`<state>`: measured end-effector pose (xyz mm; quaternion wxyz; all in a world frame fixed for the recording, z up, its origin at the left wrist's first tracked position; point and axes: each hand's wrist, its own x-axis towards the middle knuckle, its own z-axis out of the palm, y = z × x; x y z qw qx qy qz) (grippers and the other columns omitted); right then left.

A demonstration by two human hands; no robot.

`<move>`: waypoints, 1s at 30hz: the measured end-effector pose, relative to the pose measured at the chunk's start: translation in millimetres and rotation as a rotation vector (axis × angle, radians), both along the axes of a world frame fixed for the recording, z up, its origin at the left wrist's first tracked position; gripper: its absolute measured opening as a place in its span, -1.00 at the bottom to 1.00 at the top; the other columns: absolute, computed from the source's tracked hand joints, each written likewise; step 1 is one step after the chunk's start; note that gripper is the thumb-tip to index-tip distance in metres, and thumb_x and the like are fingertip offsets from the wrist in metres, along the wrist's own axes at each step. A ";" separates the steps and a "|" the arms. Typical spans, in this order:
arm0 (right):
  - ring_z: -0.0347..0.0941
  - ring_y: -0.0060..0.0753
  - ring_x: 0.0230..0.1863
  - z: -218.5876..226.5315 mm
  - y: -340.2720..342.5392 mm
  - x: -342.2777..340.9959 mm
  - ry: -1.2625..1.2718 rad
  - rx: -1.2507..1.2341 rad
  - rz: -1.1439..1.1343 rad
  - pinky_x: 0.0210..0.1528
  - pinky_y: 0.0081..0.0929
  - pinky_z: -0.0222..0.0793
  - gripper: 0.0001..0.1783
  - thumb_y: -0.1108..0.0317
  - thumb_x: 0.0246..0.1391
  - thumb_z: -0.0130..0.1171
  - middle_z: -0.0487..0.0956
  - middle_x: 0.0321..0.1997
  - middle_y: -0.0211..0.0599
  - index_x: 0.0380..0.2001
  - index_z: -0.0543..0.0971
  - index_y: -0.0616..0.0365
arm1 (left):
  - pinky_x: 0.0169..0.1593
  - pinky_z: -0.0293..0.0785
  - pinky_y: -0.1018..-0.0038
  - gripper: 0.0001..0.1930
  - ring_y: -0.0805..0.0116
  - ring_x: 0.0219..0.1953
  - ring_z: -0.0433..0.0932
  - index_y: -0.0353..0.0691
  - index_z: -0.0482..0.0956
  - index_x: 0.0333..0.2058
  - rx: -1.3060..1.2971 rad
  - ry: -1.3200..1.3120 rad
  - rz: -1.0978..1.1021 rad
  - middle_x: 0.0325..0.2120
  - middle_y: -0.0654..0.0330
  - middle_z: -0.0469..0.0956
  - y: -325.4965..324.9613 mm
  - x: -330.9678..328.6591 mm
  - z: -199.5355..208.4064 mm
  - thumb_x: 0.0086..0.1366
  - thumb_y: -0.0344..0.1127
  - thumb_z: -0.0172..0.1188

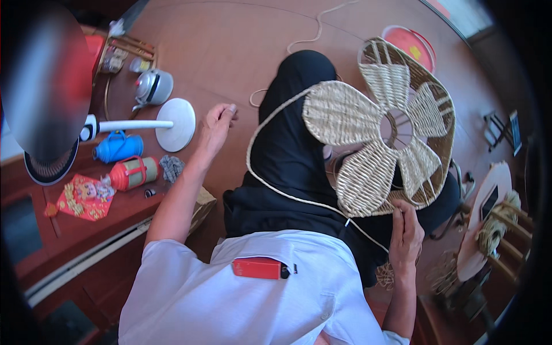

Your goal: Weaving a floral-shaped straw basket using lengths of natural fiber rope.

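Note:
A woven straw basket with petal-shaped panels around a round centre ring rests tilted over my right leg. My right hand is closed at its near rim, thumb and forefinger pinching there. A pale straw cord leaves the upper left petal, loops across my lap and passes behind my right hand. Left of my legs, my left hand is raised, its fingers curled together, with nothing visible in them. Some gaps in the panels show bare frame rods.
At left stand a fan with a white base, a kettle, a blue flask and a red flask. A red bucket sits beyond the basket. At right, a cord coil hangs by a phone.

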<state>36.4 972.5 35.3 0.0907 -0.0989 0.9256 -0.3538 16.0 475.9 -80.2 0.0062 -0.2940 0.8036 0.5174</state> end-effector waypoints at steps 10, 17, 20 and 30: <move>0.39 -0.59 -0.22 -13.9 10.3 7.4 -0.149 -0.023 -0.167 -0.09 -0.54 0.37 -0.80 0.41 0.56 0.10 0.57 -0.26 -0.44 -0.05 0.64 0.31 | -0.33 0.66 0.24 -0.79 0.20 -0.35 0.74 -0.24 0.77 -0.34 0.267 -0.642 0.082 -0.37 0.02 0.75 -11.4 104.0 -286.7 0.39 -0.34 0.17; 0.34 -0.60 -0.15 -14.1 11.3 12.2 -0.109 0.057 -0.154 -0.03 -0.58 0.29 -0.82 0.38 0.59 0.07 0.48 -0.19 -0.49 -0.05 0.60 0.26 | 0.28 0.61 -0.06 -0.70 -0.34 0.19 0.68 -0.34 0.79 -0.05 -0.034 -0.777 -0.223 0.04 -0.32 0.72 85.4 129.2 -334.5 0.41 -0.30 0.20; 0.39 -0.55 -0.12 -11.4 7.8 11.5 -0.126 0.098 -0.199 0.01 -0.53 0.34 -0.83 0.39 0.58 0.09 0.50 -0.19 -0.43 -0.07 0.60 0.27 | 0.29 0.60 -0.05 -0.60 -0.33 0.24 0.64 -0.32 0.70 0.15 -0.008 -0.713 -0.235 0.17 -0.32 0.65 106.4 121.5 -331.5 0.43 -0.32 0.14; 0.51 -0.56 -0.26 2.2 -3.9 -0.2 -0.158 0.178 -0.216 -0.14 -0.54 0.46 -0.88 0.41 0.49 0.23 0.63 -0.25 -0.36 -0.09 0.69 0.21 | 0.04 0.45 0.10 -0.66 -0.04 -0.02 0.53 -0.20 0.54 0.11 -0.108 -0.495 -0.429 -0.04 -0.11 0.59 70.1 68.5 -343.3 0.43 -0.23 0.24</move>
